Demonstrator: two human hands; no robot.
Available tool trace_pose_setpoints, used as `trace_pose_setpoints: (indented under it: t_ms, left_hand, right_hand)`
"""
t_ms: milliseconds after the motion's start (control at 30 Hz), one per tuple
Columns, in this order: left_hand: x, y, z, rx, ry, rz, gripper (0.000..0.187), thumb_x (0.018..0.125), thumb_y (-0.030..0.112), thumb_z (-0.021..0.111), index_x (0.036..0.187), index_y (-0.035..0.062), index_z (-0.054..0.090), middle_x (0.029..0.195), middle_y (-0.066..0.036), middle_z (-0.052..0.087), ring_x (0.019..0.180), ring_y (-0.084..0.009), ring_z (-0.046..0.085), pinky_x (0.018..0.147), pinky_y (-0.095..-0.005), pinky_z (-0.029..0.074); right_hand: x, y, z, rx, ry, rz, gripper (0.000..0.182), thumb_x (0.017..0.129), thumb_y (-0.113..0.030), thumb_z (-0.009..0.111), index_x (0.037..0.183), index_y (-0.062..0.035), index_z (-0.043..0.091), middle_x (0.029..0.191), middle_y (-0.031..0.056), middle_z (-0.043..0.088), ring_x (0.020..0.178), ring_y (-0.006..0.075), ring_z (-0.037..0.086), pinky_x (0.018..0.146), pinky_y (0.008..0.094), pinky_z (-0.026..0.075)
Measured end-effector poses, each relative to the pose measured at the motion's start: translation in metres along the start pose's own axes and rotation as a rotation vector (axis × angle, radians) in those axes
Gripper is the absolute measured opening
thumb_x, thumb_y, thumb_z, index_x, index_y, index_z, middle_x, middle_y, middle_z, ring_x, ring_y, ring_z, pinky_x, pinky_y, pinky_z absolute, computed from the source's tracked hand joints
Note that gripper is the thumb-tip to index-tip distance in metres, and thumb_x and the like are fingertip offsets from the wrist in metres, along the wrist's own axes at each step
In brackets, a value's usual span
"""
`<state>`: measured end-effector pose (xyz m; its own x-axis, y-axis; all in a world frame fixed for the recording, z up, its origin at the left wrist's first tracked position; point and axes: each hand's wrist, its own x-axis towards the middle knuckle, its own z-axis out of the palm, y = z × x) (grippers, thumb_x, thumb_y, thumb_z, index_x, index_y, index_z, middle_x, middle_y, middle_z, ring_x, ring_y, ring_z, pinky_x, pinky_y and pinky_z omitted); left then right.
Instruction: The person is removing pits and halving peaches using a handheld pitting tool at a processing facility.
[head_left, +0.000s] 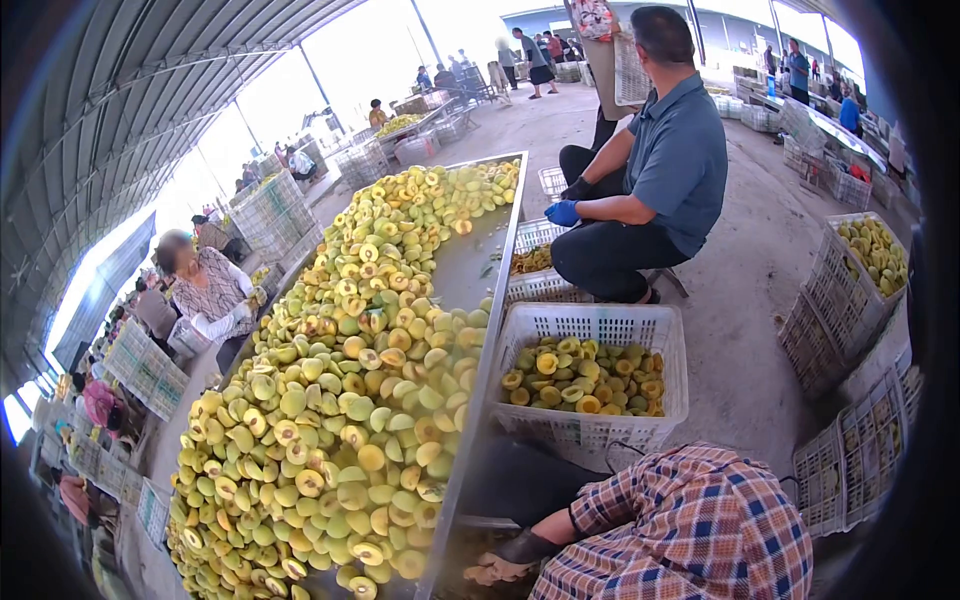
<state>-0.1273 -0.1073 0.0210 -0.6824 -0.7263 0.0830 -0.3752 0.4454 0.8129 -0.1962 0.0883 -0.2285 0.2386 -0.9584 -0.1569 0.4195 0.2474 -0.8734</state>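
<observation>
My right hand (500, 568) is low beside the metal table edge, at the end of a plaid sleeve (690, 520) with a dark cuff at the wrist. Its fingers look curled together, and whatever they hold is hidden. My left hand is out of view. Left of the hand, the metal-rimmed table (470, 265) bears a large heap of halved yellow-green fruit (330, 400), like small peaches or apricots, several with pits showing. Beyond my dark trouser leg (525, 480), a white plastic crate (590, 430) holds more halves of this fruit (585, 375).
A person in a blue shirt (670, 160) sits past the crate, wearing a blue glove (563, 212). Across the table sits another person (210, 290). Stacked crates (840, 290) stand at right, with more crates (145, 370) at left.
</observation>
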Motion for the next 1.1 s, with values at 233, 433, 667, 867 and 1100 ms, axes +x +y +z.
trace_pose_setpoints:
  t_ms: [233,433,667,867,1100]
  left_hand:
    - [-0.019,-0.082,-0.055,0.171,0.197,-0.162,0.025,0.093,0.012,0.057,0.114,-0.0006,0.063,0.111,-0.015,0.065,0.101,-0.0263,0.062,0.088,-0.0336,0.050]
    - [-0.172,-0.185,-0.166,0.377,0.412,-0.354,0.023,0.092,0.011,0.058,0.112,-0.0004,0.064,0.110,-0.014,0.066,0.099,-0.0263,0.063,0.087,-0.0329,0.050]
    - [-0.167,-0.074,-0.133,0.241,0.197,0.073,0.022,0.091,0.010,0.060,0.110,-0.0001,0.066,0.107,-0.014,0.067,0.096,-0.0262,0.065,0.085,-0.0321,0.051]
    - [-0.036,-0.051,0.002,0.472,-0.224,0.036,0.050,0.084,0.039,0.072,0.119,0.0048,0.060,0.105,-0.019,0.069,0.100,-0.0373,0.065,0.086,-0.0405,0.051]
    - [-0.031,-0.036,0.005,-0.286,-0.169,-0.197,0.040,0.083,0.022,0.068,0.114,-0.0018,0.058,0.104,-0.012,0.066,0.093,-0.0207,0.064,0.083,-0.0312,0.051]
  right_hand:
    - [0.004,-0.010,0.013,-0.170,0.159,-0.172,0.017,0.095,-0.025,0.051,0.107,-0.0167,0.060,0.080,0.0011,0.059,0.065,0.0180,0.059,0.055,0.0352,0.046]
    - [-0.062,-0.119,0.052,0.059,0.221,0.066,0.035,0.098,-0.041,0.049,0.111,-0.0099,0.057,0.075,-0.0004,0.054,0.058,0.0099,0.049,0.049,0.0267,0.039]
    - [-0.065,-0.153,0.077,0.056,0.311,0.370,0.055,0.102,-0.053,0.039,0.113,-0.0016,0.057,0.061,-0.0016,0.044,0.042,0.0033,0.033,0.040,0.0209,0.026]
    - [-0.074,-0.155,0.087,0.033,0.313,0.220,0.043,0.100,-0.047,0.049,0.100,-0.0062,0.060,0.065,-0.0039,0.050,0.044,0.0058,0.038,0.040,0.0216,0.029]
    - [-0.073,-0.196,0.086,-0.020,0.379,0.112,0.036,0.101,-0.042,0.047,0.098,-0.0074,0.056,0.064,-0.0040,0.049,0.043,0.0039,0.038,0.038,0.0207,0.030]
